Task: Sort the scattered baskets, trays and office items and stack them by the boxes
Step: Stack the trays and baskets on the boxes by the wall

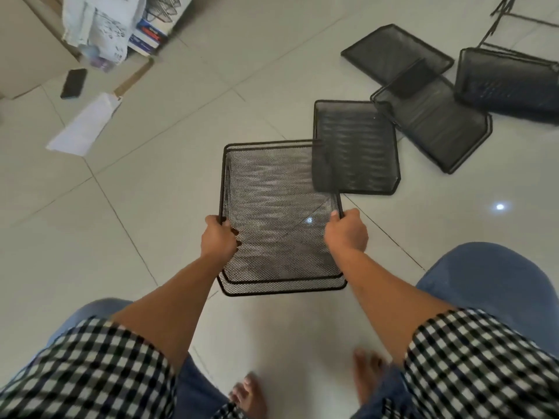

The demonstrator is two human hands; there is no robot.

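A square black wire-mesh tray [272, 213] is held out in front of the person by its two side rims: the left hand [219, 237] has its fingers curled round the left rim near the front corner, fingertips showing inside on the mesh, and the right hand [346, 234] is clenched round the right rim, thumb on top. Directly under it, shifted slightly toward the person, lies a second black mesh tray [284, 287] of the same shape; whether the hands grip that one too cannot be told. The held tray's far right corner overlaps a third black mesh tray [360, 149] lying flat on the pale glossy tiled floor [151, 207]. Beyond that, to the right, a loose cluster of dark mesh trays [435, 122] lies partly overlapping. Far left stands a brown cardboard box [30, 49] with a white printed bag [102, 25] draped beside it and a stack of books [148, 36] just behind. A black phone [73, 83] and a white sheet of paper [81, 125] lie near the box. Bare feet [251, 394] rest on the tiles below
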